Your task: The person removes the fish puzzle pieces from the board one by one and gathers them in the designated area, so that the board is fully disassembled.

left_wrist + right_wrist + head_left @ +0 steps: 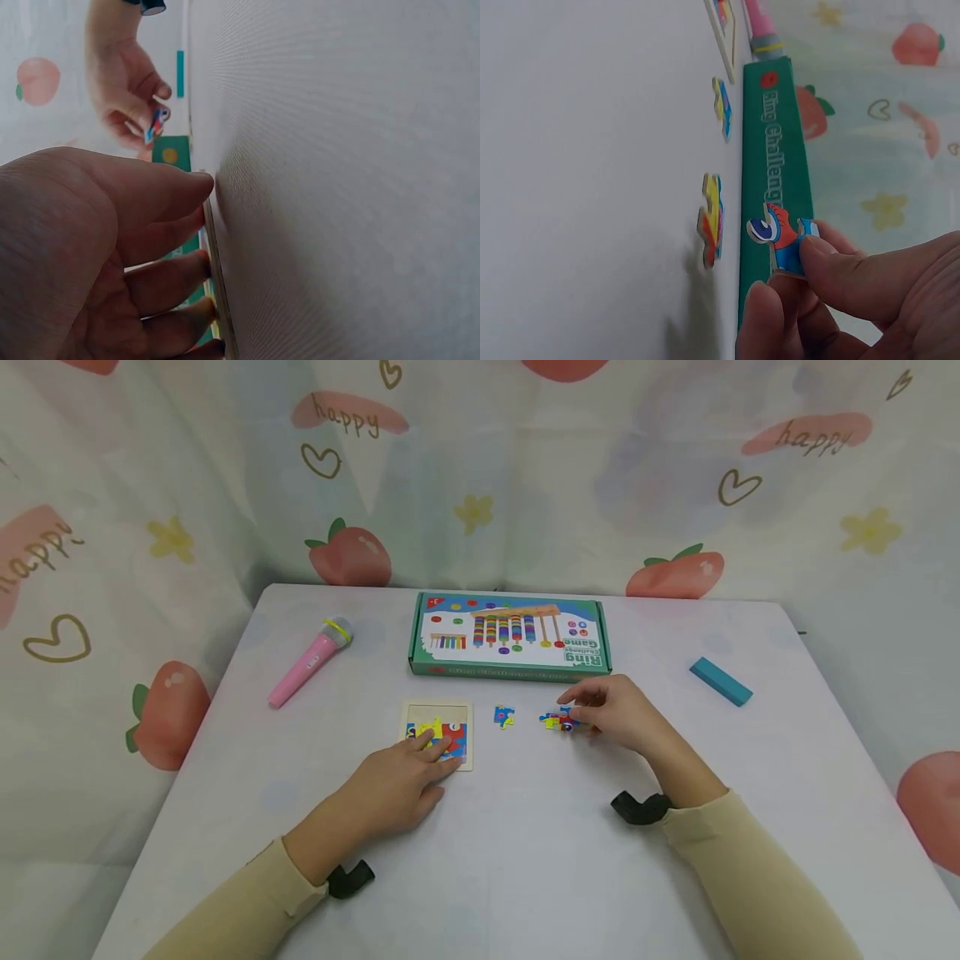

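Note:
Between thumb and fingers, my right hand [618,714] pinches a jigsaw piece [784,238], blue and red with a printed eye, held up off the table. Below it lies a yellow and red jigsaw piece [711,217]. Farther left, a blue and yellow jigsaw piece [504,716] lies alone. My left hand [397,785] rests its extended fingers on the small wooden puzzle tray [438,712]. Colourful pieces fill the tray's near part, and bare wood shows at its far side. My left fingers hide part of the picture. In the left wrist view, the thumb [169,184] reaches the tray's edge.
Behind the pieces lies a green Ring Challenge Game box [510,639]. A pink toy microphone [309,664] is at the back left, a teal block [721,682] at the right. A printed curtain [525,485] hangs along the white table's [510,860] back.

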A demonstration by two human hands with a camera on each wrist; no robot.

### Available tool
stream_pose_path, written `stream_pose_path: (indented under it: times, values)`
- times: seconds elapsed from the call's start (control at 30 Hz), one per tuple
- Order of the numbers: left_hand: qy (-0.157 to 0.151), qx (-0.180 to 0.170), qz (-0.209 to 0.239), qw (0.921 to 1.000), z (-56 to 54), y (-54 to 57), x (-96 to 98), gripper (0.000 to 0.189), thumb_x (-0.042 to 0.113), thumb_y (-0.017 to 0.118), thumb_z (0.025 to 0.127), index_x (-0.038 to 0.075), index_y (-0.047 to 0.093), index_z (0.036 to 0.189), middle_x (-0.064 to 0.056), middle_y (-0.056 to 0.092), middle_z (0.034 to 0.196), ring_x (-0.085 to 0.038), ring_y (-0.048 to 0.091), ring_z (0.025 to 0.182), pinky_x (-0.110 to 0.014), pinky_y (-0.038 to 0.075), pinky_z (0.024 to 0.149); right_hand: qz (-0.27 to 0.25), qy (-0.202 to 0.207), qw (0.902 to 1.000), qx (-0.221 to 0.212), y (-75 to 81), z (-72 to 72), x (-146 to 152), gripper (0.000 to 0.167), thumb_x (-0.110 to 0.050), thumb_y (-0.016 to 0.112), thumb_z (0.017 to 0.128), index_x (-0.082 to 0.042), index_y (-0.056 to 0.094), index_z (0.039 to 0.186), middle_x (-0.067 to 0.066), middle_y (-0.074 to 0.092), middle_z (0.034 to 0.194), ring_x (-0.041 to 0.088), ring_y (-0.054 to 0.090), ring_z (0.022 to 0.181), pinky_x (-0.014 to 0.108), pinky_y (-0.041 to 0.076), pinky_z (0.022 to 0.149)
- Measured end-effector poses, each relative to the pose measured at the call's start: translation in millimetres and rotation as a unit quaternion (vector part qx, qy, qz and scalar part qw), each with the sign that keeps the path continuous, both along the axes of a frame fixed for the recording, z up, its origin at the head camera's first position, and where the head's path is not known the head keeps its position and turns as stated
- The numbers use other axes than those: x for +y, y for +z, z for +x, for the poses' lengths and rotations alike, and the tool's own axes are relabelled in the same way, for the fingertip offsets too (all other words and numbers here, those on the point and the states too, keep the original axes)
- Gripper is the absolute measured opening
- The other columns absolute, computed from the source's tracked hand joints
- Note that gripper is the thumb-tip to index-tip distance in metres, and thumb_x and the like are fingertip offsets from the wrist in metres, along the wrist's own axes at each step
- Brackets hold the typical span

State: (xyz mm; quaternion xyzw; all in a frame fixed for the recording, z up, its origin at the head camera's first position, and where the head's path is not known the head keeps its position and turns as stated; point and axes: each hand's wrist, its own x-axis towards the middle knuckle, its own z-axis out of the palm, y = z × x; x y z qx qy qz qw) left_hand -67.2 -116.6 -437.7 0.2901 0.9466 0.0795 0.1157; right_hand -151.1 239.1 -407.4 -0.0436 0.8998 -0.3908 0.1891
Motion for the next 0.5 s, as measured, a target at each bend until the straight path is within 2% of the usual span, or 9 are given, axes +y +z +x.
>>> stream_pose_path:
  times: [0.33,0.5]
  values:
    - [0.002,-0.005,-0.002,1.0,0.1,-0.2,0.1,0.05,0.038,0.068,0.105,0.032,0.061,0.154,0.0,0.054,0.165,-0.031,0.047,0.157,-0.051,0.05,0.121,0.049,-0.016,0.9984,-0.023,-3.6,-0.1,40.1,0.023,-0.016,0.074,0.102,-0.007,0.079,0.123,0.013,0.065,0.102,0.024,0.064,0.082,0.029,0.06,0.068]
    - [0.005,-0.003,-0.003,1.0,0.0,0.1,0.5,0.05,0.038,0.068,0.104,0.032,0.062,0.153,0.0,0.054,0.165,-0.032,0.047,0.157,-0.051,0.05,0.121,0.094,-0.01,0.9955,-0.011,-8.8,-1.3,42.1,0.023,-0.017,0.075,0.101,-0.009,0.08,0.122,0.014,0.068,0.108,0.027,0.058,0.098,0.029,0.054,0.075]
